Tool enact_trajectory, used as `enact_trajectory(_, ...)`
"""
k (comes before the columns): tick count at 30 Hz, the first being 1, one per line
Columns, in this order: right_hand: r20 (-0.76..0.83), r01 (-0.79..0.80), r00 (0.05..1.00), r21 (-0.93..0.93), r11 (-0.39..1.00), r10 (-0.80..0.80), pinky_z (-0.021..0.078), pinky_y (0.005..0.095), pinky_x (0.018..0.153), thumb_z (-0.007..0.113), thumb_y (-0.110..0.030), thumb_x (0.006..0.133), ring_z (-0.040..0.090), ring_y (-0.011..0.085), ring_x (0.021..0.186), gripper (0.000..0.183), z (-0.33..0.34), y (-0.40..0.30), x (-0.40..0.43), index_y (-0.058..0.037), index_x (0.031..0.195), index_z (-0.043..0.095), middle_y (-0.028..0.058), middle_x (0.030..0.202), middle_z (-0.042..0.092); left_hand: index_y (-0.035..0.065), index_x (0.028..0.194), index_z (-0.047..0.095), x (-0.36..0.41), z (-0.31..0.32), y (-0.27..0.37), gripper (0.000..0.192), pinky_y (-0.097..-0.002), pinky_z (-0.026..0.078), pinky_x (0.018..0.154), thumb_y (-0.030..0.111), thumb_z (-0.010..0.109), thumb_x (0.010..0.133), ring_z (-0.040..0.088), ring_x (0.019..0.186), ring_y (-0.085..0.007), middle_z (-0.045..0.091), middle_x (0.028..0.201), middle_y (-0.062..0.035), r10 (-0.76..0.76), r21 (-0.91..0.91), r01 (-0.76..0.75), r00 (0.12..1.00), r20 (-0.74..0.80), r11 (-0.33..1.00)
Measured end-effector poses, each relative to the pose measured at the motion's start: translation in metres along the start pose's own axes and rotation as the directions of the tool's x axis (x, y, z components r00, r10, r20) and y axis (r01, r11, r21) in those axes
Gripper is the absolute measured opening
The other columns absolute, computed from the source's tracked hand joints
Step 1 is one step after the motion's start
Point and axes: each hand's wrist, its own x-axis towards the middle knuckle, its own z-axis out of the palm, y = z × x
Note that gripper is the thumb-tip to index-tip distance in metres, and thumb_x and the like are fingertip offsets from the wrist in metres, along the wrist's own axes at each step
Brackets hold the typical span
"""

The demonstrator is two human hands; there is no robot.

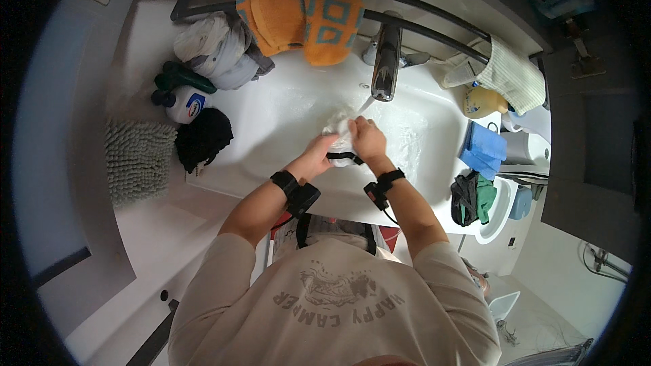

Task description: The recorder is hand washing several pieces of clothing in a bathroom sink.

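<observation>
Both hands hold a wet white cloth point(342, 134) with a black band along its near end, low over the white washbasin point(274, 155). My left hand point(319, 154) grips its left side, thumb on top. My right hand point(368, 138) is closed on the right side, its fingers bunched in the fabric. Water runs at a slant from the chrome faucet point(387, 63) just beyond the cloth, and a thin sheet of it spreads over the basin floor. Part of the cloth is hidden by the fingers.
Dark rails point(427, 30) carrying an orange towel point(305, 15) cross behind the basin. On the left rim lie grey-white laundry point(221, 51), bottles point(185, 104) and a black cloth point(205, 138). Blue cloth point(483, 147) and dark green cloth point(473, 198) lie on the right rim.
</observation>
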Motion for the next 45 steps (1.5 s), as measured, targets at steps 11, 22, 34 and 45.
enact_trajectory(11, 0.076, -0.307, 0.947, -0.076, 0.949, 0.312, 0.0435, 0.0417, 0.083, 0.068, -0.04, 0.066, 0.05, 0.0369, 0.093, 0.06, -0.026, 0.108, 0.029, -0.0077, 0.113, 0.049, 0.0214, 0.105, 0.048, -0.0022, 0.119, 0.039, -0.016, -0.002, -0.002, 0.072, -0.0402, 0.041, 0.083, 0.049, 0.059, 0.073, 0.052, 0.099, -0.032, 0.052, 0.108, -0.0234, 0.292, 0.997, 0.035, 0.955, -0.054, 0.07)
enact_trajectory(22, 0.667, -0.586, 0.742, 0.691, 0.423, -0.061, 0.0438, 0.0296, 0.082, 0.062, -0.02, 0.075, 0.054, 0.0209, 0.095, 0.066, 0.011, -0.023, 0.0, 0.0064, 0.126, 0.03, 0.0168, 0.109, 0.054, 0.0064, 0.127, 0.035, 0.05, -0.079, -0.005, 0.074, -0.0433, 0.038, 0.089, 0.064, 0.034, 0.081, 0.043, 0.11, -0.0292, 0.043, 0.122, -0.015, 0.204, 0.404, -0.113, 0.96, -0.189, 0.908)
enact_trajectory(34, -0.004, -0.183, 0.983, 0.125, 0.975, 0.185, 0.0454, 0.0412, 0.072, 0.051, -0.035, 0.081, 0.056, 0.0355, 0.084, 0.03, -0.009, 0.02, 0.019, -0.0076, 0.094, 0.055, 0.0165, 0.093, 0.057, 0.0083, 0.102, 0.055, -0.03, 0.017, 0.023, 0.033, -0.032, 0.048, 0.07, 0.036, 0.052, 0.086, 0.058, 0.083, -0.0164, 0.059, 0.098, -0.0049, 0.062, 0.195, -0.056, 0.998, -0.024, 0.979)
enact_trajectory(45, 0.11, -0.296, 0.925, -0.389, 0.872, 0.363, 0.0469, 0.0397, 0.071, 0.051, -0.028, 0.082, 0.058, 0.0339, 0.079, 0.027, -0.095, 0.071, -0.011, -0.0116, 0.103, 0.05, 0.0124, 0.093, 0.057, 0.008, 0.111, 0.051, -0.014, -0.02, 0.079, 0.042, -0.0393, 0.042, 0.083, 0.015, 0.064, 0.072, 0.046, 0.1, -0.0358, 0.045, 0.112, -0.0171, 0.702, 0.891, -0.187, 0.557, 0.443, -0.414)
